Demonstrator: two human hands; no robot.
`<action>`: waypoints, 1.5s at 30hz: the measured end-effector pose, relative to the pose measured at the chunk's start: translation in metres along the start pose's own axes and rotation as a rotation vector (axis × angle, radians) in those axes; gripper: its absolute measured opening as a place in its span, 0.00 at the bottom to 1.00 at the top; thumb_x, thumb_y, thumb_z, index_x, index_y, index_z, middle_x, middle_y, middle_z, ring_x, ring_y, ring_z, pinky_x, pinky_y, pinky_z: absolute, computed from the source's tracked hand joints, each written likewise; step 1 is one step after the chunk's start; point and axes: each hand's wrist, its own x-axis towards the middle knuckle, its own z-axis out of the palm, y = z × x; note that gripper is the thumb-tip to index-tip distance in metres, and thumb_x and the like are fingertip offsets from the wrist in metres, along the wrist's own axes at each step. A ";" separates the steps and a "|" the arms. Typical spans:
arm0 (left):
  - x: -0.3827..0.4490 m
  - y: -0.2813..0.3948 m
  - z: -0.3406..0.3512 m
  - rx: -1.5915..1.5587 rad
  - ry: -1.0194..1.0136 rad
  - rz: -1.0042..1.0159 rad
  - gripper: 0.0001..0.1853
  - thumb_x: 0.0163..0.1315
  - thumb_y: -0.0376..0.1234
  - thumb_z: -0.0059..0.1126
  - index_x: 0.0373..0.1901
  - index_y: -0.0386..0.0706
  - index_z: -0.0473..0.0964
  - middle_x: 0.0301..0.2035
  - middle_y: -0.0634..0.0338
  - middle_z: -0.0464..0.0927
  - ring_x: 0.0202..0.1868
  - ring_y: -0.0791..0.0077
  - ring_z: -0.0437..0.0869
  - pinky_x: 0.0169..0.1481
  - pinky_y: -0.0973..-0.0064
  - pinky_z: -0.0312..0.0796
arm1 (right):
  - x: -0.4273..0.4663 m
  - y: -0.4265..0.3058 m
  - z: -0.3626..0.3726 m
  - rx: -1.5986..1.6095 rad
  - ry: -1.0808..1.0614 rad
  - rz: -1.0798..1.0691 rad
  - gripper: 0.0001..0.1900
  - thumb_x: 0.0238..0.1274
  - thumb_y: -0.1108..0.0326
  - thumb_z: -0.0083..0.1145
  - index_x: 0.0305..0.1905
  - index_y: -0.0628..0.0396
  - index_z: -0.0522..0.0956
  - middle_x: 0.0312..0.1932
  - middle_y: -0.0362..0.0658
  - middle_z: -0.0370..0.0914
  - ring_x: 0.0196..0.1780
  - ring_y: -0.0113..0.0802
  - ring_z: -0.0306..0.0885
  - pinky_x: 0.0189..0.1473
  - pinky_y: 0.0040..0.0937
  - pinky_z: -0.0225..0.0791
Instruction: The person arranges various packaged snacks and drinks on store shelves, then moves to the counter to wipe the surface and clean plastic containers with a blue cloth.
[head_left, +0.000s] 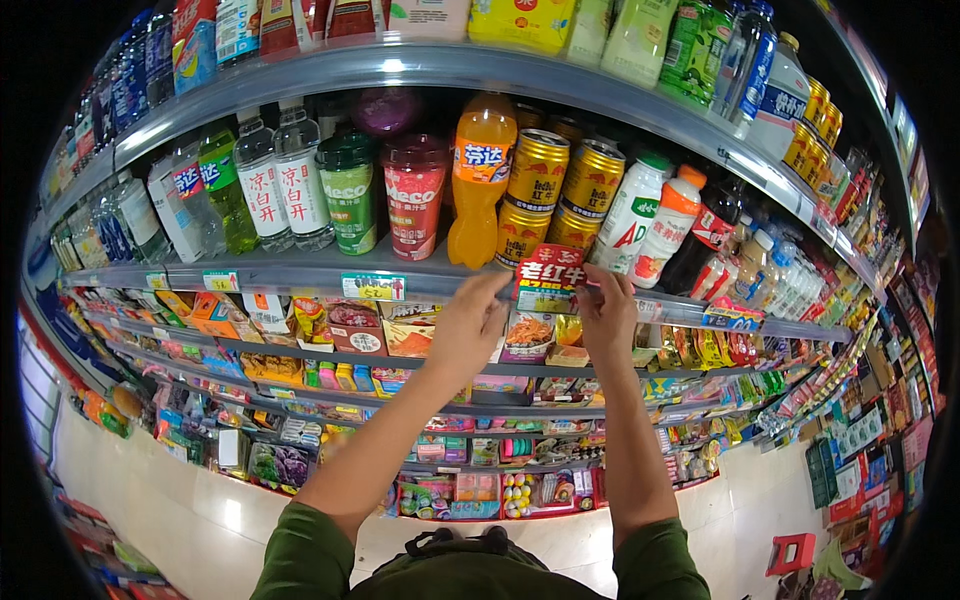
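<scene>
A red price card with printed writing (551, 268) stands at the front edge of the drinks shelf (300, 274), over a smaller green-and-white tag. My left hand (469, 322) is at the card's left side, fingers bent; whether it grips the edge is unclear. On the right side, my right hand (609, 311) has its fingertips by the card's edge, their contact partly hidden. Behind the card are stacked gold Red Bull cans (538, 169). An orange soda bottle (484, 180) stands left of them, and a white bottle with a green cap (634, 210) to their right.
Red (412, 199) and green (349, 195) lidded drink cups and clear water bottles (301, 172) stand farther left. A cola bottle (701, 232) is at right. Boxed snacks (356, 326) fill the shelf below. Another drinks shelf (390, 64) runs above. A red stool (791, 553) stands on the floor.
</scene>
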 end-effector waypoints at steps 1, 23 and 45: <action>0.010 0.001 0.002 0.025 -0.005 -0.017 0.22 0.63 0.25 0.56 0.61 0.40 0.70 0.51 0.49 0.78 0.42 0.62 0.83 0.48 0.67 0.75 | 0.006 -0.003 -0.001 -0.009 -0.016 0.022 0.12 0.62 0.75 0.60 0.50 0.58 0.78 0.44 0.47 0.77 0.38 0.40 0.80 0.39 0.37 0.72; 0.061 0.005 0.016 0.349 0.009 -0.071 0.06 0.61 0.33 0.60 0.33 0.40 0.79 0.32 0.53 0.82 0.37 0.54 0.83 0.41 0.61 0.73 | 0.031 0.020 -0.004 0.095 -0.130 -0.035 0.06 0.63 0.70 0.60 0.42 0.58 0.79 0.37 0.48 0.81 0.34 0.47 0.80 0.36 0.39 0.71; 0.016 0.001 0.034 0.703 0.102 0.331 0.12 0.54 0.28 0.64 0.41 0.41 0.79 0.42 0.61 0.76 0.46 0.63 0.81 0.42 0.67 0.78 | -0.006 0.023 -0.005 -0.116 -0.064 -0.445 0.15 0.47 0.75 0.68 0.43 0.56 0.81 0.42 0.41 0.73 0.47 0.40 0.75 0.40 0.37 0.73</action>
